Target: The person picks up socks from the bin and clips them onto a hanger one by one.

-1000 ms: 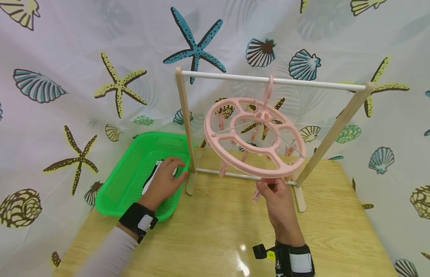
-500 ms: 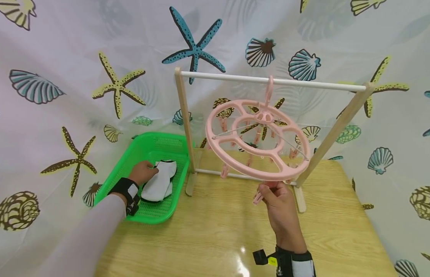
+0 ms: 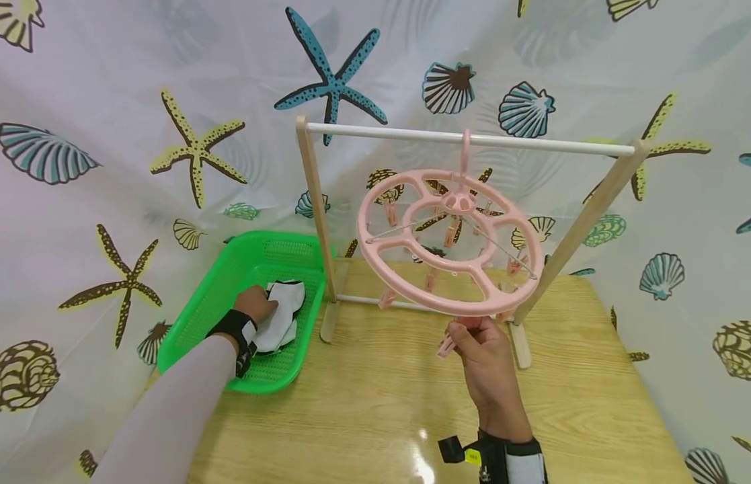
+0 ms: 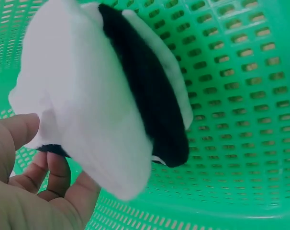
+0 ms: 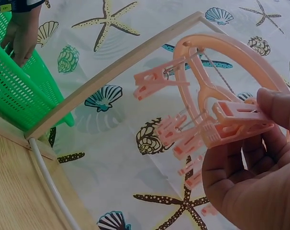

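My left hand (image 3: 256, 304) is in the green basket (image 3: 187, 336), pinching a soft white-and-black cloth (image 4: 83, 91) by its edge. In the left wrist view the thumb (image 4: 23, 128) lies on the white side and the fingers are below. Another white-and-black layer lies against it; whether it is a separate piece I cannot tell. My right hand (image 3: 487, 356) pinches a pink clothespin (image 5: 236, 122) below the near rim of a round pink clip hanger (image 3: 399, 282). The hanger hangs tilted by its hook from a white rod (image 3: 387, 133). Several more pink clothespins (image 5: 159, 76) dangle beneath it.
A wooden-legged rack (image 3: 317, 202) carries the rod and stands on a wood-grain table (image 3: 375, 403). Its left leg is close beside the basket. A white curtain (image 3: 242, 60) with starfish and shells hangs behind and around the table.
My left hand has gone from above the cloth to its left side and now grasps it. The right hand has kept hold of the clothespin, and the hanger has swung slightly.
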Available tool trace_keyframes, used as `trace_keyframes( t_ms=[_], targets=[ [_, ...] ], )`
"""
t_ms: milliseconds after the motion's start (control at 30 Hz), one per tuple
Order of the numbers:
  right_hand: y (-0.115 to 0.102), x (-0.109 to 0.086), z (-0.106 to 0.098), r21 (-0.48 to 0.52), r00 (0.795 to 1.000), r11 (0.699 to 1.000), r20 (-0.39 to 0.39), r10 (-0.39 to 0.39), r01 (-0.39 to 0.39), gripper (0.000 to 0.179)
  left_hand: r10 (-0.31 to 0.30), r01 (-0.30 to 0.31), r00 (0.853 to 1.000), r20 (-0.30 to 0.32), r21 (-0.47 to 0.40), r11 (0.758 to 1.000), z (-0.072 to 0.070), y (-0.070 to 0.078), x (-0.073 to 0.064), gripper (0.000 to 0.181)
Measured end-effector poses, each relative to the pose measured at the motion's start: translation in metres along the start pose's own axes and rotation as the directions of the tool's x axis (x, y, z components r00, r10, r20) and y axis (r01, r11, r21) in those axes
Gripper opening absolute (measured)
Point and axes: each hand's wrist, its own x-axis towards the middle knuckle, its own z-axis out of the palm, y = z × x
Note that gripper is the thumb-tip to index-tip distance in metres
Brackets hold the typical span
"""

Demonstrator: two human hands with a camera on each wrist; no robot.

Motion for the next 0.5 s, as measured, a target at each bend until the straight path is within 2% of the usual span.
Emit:
trace_keyframes(
  t_ms=[67,200,300,400,500],
  targets=[
    [0.000,0.000,0.001,0.001,1.000,1.000,0.003,0.001,-0.001,0.020,0.008,-0.008,1.000,0.003,0.016,1.000,0.000,-0.001,0.003,0.029],
    [0.000,0.000,0.002,0.005,1.000,1.000,0.007,0.000,0.000,0.015,0.050,-0.050,0.999,0.013,0.029,0.998,0.002,-0.009,0.010,0.023],
    [0.001,0.000,0.003,0.017,1.000,1.000,0.011,0.000,0.000,0.010,0.080,-0.082,0.996,0.036,0.034,0.996,0.000,-0.011,0.011,0.029],
    [0.002,-0.001,0.003,0.030,1.000,1.000,0.017,-0.002,0.002,0.010,0.091,-0.093,0.993,0.069,0.018,0.996,-0.005,-0.004,0.006,0.036],
    [0.003,-0.001,0.004,0.035,1.000,0.999,0.020,-0.005,0.004,0.009,0.073,-0.071,0.991,0.109,-0.025,0.997,-0.014,0.010,-0.002,0.041]
  ],
)
